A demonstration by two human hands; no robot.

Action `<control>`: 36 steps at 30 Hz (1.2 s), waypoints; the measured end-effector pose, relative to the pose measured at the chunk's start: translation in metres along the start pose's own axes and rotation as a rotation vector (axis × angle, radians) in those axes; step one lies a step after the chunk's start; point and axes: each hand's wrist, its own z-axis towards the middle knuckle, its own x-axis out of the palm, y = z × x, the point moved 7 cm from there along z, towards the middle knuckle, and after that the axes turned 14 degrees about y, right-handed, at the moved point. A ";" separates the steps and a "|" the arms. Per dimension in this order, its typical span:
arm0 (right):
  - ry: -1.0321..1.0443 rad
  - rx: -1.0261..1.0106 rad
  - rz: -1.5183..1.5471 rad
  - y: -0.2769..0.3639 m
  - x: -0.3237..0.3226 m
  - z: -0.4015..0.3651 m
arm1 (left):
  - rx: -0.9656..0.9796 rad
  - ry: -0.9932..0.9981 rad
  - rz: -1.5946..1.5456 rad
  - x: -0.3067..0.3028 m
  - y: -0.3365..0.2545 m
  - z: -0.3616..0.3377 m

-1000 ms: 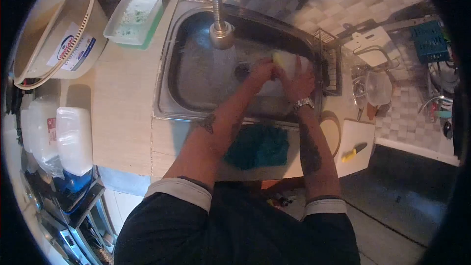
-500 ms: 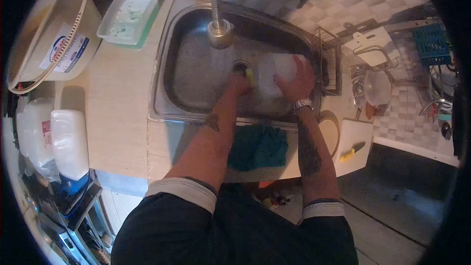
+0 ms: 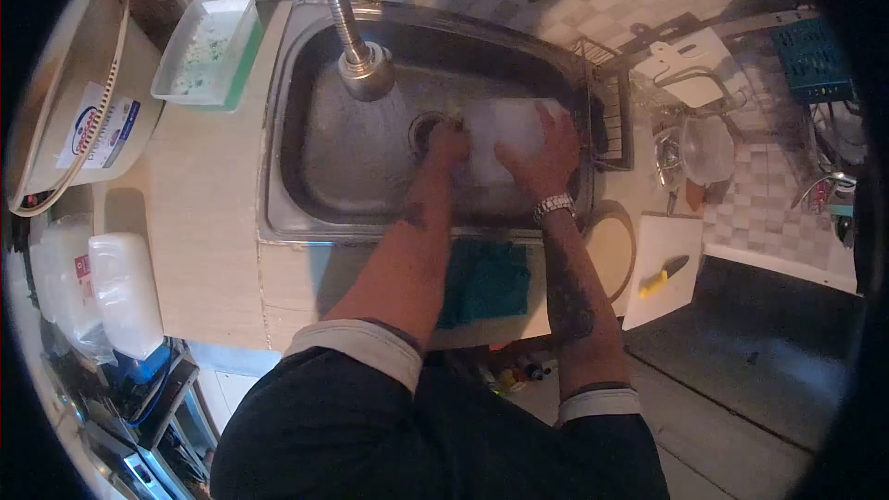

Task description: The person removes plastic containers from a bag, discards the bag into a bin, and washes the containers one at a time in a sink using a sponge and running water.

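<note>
A whitish translucent container (image 3: 495,134) is in the right half of the metal sink (image 3: 319,162). My right hand (image 3: 546,150), with a metal watch on the wrist, grips its right side, thumb on the near face and fingers over the far edge. At the container's left edge, near the drain (image 3: 426,128), my left hand (image 3: 448,144) is closed; what it holds is hidden. Water runs from the faucet head (image 3: 368,74), left of both hands.
A teal cloth (image 3: 486,282) lies on the front counter edge. Left are a tub with green-white contents (image 3: 208,51), a large bucket (image 3: 139,111) and white containers (image 3: 125,292). Right are a wire rack (image 3: 611,116) and a yellow-handled knife (image 3: 656,282) on a board (image 3: 671,222).
The view has shifted, moving the sink leftward in the frame. My left hand is now closer against the container, and the yellow-green item beside it no longer shows. My right hand keeps its grip.
</note>
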 end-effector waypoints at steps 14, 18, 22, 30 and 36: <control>0.103 -0.187 0.144 0.033 0.002 -0.001 | 0.727 -0.021 0.694 -0.036 -0.160 -0.096; 0.089 -0.118 0.113 0.033 -0.005 -0.007 | 0.503 0.011 1.027 -0.030 -0.134 -0.021; 0.061 -0.175 0.128 0.009 0.026 0.004 | 0.765 -0.030 0.895 0.002 -0.182 -0.109; 0.143 -0.133 0.167 0.019 -0.011 -0.048 | 0.766 0.365 0.410 -0.021 -0.101 -0.020; 0.125 -0.157 0.119 0.024 -0.014 -0.062 | 0.284 0.450 0.432 -0.012 0.024 0.042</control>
